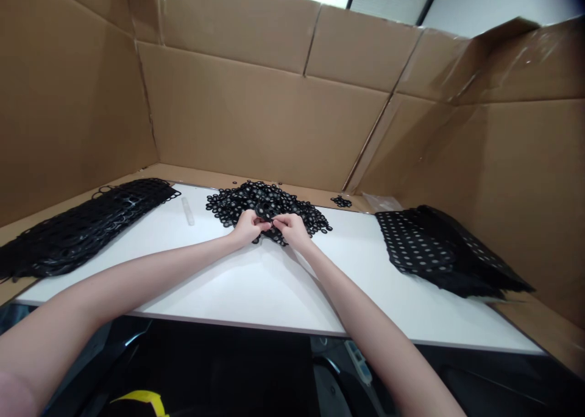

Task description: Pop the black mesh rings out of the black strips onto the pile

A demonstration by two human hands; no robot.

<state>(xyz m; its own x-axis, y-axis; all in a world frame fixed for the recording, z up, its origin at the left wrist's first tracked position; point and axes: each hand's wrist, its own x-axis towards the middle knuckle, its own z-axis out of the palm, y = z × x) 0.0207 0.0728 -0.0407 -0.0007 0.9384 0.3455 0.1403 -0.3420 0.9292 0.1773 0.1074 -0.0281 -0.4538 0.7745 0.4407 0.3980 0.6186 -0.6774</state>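
Observation:
A heap of small black rings lies on the white tabletop in front of me. At its near edge, my left hand is closed, thumb and fingers pinched on a small black piece that looks like one of the rings. Close beside it, my right hand pinches at the same dark piece with thumb and forefinger. The fingertips of both hands almost meet. The piece is small and partly covered by the fingers, so its exact shape is hard to make out.
A stack of black sheets with cut-out holes lies left. Perforated black sheets lie right, near a clear plastic bag. A clear plastic strip and a small ring cluster flank the heap. Cardboard walls enclose the white tabletop.

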